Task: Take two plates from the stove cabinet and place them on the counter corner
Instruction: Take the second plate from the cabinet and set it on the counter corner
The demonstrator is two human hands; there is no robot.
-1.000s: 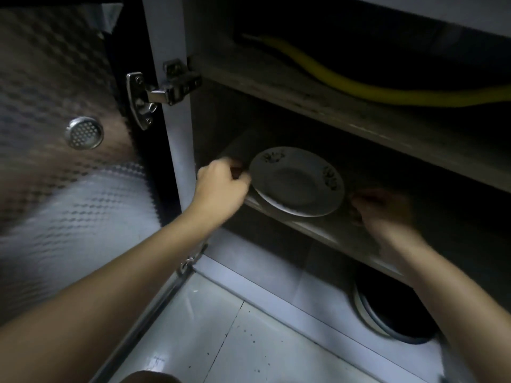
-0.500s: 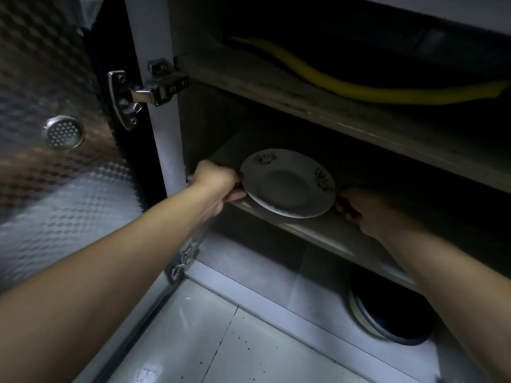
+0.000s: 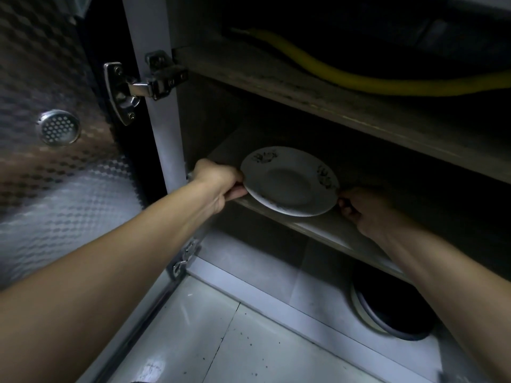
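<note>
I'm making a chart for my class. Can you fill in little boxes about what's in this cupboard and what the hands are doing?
place: open cupboard, dim light
plate: white with dark flower marks, on the middle shelf, front edge sticking out over it
number of plates: one shows clearly; cannot tell if another lies under it
left hand: gripping the plate's left rim
right hand: at the plate's right rim, fingers curled
hose: yellow, on the upper shelf
bottom: dark round thing, too dark to tell
door: swung open, left side
</note>
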